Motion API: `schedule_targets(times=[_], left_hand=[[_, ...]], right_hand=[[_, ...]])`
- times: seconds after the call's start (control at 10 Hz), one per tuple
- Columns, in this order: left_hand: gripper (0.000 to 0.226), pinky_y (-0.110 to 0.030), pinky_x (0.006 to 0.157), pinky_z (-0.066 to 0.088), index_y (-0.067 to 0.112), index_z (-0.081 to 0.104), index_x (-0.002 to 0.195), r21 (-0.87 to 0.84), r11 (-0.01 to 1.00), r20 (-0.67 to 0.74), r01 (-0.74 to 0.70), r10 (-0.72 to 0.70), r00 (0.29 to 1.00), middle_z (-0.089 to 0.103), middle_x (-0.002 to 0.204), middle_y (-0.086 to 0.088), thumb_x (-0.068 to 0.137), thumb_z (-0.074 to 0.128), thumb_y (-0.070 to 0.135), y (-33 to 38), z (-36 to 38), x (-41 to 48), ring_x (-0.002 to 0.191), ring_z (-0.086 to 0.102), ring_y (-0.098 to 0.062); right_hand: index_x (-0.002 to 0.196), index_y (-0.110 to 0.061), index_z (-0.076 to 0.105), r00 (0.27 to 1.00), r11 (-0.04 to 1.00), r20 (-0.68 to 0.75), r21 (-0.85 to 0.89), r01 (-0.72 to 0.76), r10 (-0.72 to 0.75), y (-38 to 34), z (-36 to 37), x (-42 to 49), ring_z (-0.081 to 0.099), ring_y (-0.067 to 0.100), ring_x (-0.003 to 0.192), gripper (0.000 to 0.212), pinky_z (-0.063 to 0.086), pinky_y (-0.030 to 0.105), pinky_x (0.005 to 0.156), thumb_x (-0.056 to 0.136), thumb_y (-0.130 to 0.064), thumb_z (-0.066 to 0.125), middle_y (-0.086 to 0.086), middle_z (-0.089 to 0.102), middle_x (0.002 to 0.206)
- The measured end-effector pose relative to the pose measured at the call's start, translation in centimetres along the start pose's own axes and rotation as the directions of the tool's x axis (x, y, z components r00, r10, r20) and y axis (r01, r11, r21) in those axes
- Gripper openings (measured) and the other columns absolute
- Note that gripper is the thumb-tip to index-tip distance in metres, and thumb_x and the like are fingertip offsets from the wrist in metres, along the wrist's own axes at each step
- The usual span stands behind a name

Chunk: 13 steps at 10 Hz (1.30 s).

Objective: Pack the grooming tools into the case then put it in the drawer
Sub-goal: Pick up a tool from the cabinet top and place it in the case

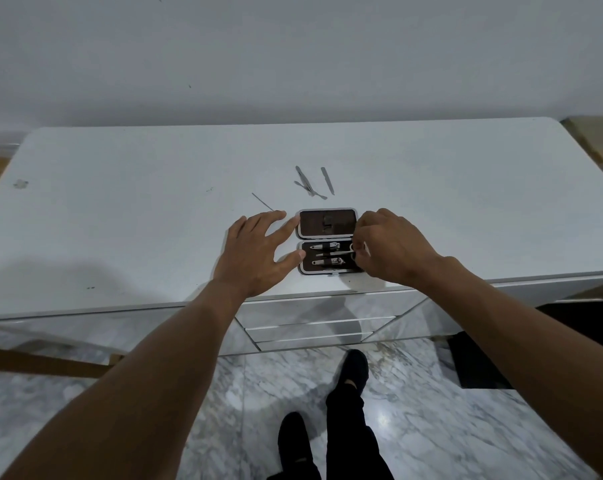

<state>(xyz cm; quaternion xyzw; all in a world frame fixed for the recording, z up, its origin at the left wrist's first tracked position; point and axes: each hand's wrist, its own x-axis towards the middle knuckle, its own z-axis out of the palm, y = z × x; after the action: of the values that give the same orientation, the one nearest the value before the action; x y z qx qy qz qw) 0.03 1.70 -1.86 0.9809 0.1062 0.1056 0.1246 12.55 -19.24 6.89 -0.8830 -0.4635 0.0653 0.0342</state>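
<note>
Case [327, 223], a small rounded-rectangle clamshell with a pale rim and dark lining, lies open flat near the front edge of the smooth white desk [120, 220], its near half strapped with shiny metal clippers [329, 261]. Left hand [255, 254] rests spread and empty against the case's left side, while the right hand [386, 251] has its grip pinched on a ringed metal tool [353, 252] at the right edge. Slim steel tools [308, 183] lie loose just beyond the case.

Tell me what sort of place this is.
Probably a bedroom or dressing area at home: a white dresser with mirrored drawers, a marble floor, and a grooming case lying open on top.
</note>
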Motion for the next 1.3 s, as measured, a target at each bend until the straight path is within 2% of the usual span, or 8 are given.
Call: schedule_targets(times=[0.3, 0.6, 1.0, 1.2, 1.3], left_hand=[[0.064, -0.046, 0.117, 0.02, 0.037, 0.036, 0.148, -0.006, 1.0, 0.003, 0.005, -0.005, 1.0, 0.043, 0.149, 0.004, 0.091, 0.031, 0.065, 0.0, -0.1, 0.0, 0.139, 0.033, -0.017], [0.064, -0.047, 0.116, 0.022, 0.036, 0.036, 0.148, -0.008, 1.0, 0.008, 0.006, -0.006, 1.0, 0.043, 0.149, 0.004, 0.092, 0.03, 0.066, 0.0, -0.2, 0.0, 0.139, 0.034, -0.018], [0.063, -0.046, 0.116, 0.02, 0.036, 0.036, 0.148, -0.02, 1.0, 0.017, 0.007, -0.007, 1.0, 0.043, 0.149, 0.003, 0.092, 0.031, 0.065, 0.2, -0.2, -0.2, 0.139, 0.034, -0.018], [0.059, -0.047, 0.115, 0.023, 0.037, 0.038, 0.147, -0.025, 1.0, 0.008, 0.001, -0.001, 1.0, 0.046, 0.147, 0.003, 0.093, 0.032, 0.061, 0.2, -0.3, -0.2, 0.137, 0.037, -0.019], [0.058, -0.048, 0.114, 0.025, 0.036, 0.04, 0.146, -0.01, 1.0, 0.011, 0.0, 0.001, 1.0, 0.047, 0.147, 0.002, 0.094, 0.035, 0.06, 0.3, -0.3, -0.1, 0.136, 0.038, -0.019]], right_hand=[[0.093, -0.013, 0.074, 1.0, 0.998, 0.01, 0.058, -0.014, 0.014, -0.4, 0.8, 0.5, 0.048, 0.026, 0.104, 0.021, 0.046, 0.038, 0.083, 0.086, -0.019, 0.055, 0.005, 0.059, 0.11], [0.091, -0.015, 0.071, 1.0, 0.998, -0.014, 0.054, 0.019, -0.018, -0.6, 1.4, 0.7, 0.05, 0.026, 0.096, 0.021, 0.042, 0.036, 0.075, 0.088, -0.02, 0.051, 0.006, 0.062, 0.099], [0.086, -0.017, 0.07, 0.999, 0.995, -0.021, 0.089, 0.039, -0.038, 0.0, 1.8, 0.6, 0.054, 0.026, 0.087, 0.02, 0.048, 0.037, 0.072, 0.088, -0.023, 0.05, 0.002, 0.066, 0.09], [0.088, -0.015, 0.071, 0.991, 0.979, -0.086, 0.186, -0.08, 0.098, -0.1, 0.5, 3.2, 0.061, 0.026, 0.084, 0.02, 0.053, 0.039, 0.073, 0.088, -0.022, 0.051, 0.004, 0.067, 0.089], [0.09, -0.015, 0.07, 0.979, 0.961, -0.071, 0.217, -0.174, 0.193, -0.3, 0.0, 5.8, 0.062, 0.027, 0.083, 0.02, 0.053, 0.035, 0.07, 0.088, -0.022, 0.051, 0.005, 0.068, 0.092]])
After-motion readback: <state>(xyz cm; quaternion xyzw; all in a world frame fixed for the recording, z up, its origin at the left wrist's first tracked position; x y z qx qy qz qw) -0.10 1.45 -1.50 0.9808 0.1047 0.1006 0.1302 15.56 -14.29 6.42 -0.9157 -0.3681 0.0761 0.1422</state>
